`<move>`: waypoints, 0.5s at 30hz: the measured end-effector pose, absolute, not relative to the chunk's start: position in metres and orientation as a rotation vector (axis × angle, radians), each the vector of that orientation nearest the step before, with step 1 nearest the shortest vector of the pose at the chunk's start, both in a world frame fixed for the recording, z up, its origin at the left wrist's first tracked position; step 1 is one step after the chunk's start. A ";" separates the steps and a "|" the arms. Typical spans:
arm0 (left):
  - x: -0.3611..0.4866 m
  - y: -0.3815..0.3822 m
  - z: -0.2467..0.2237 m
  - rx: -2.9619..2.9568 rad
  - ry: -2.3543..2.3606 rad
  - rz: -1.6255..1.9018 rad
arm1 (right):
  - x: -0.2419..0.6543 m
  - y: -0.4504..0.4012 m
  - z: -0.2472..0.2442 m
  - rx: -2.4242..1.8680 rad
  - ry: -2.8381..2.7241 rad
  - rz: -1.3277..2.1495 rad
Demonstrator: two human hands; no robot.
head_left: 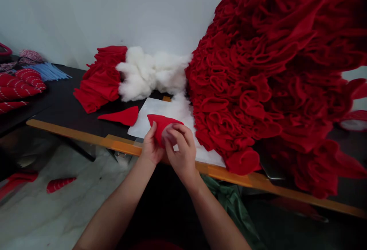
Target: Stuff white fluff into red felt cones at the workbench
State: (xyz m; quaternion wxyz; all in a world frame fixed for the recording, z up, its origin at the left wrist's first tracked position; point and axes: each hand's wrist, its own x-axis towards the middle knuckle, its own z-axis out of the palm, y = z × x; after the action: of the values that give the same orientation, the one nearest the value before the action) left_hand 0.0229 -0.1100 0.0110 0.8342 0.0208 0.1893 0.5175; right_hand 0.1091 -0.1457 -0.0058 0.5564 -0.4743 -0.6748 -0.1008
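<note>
Matt red felt piece [162,127], fluffy white fibre filling [149,74]

Felt piece [160,125] partly hidden by right hand [182,151], felt heap [258,70] cut off

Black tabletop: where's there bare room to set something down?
Bare black tabletop shows between the blue fringe and the folded red fleece, behind the orange wooden edge strip. It's crowded rightward: white stuffing, the white sheet by the left hand and right hand with their red fleece piece, then the ruffled red mass.
</note>
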 end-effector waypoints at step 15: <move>0.012 -0.108 0.002 0.163 0.369 1.271 | 0.127 -0.182 -0.007 -1.189 -1.351 -0.083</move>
State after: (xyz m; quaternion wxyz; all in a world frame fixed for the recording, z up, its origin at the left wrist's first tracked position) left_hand 0.0121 -0.1076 0.0017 0.7859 0.0757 0.1710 0.5893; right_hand 0.1267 -0.1820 -0.0074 0.6209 -0.5175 -0.5877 -0.0360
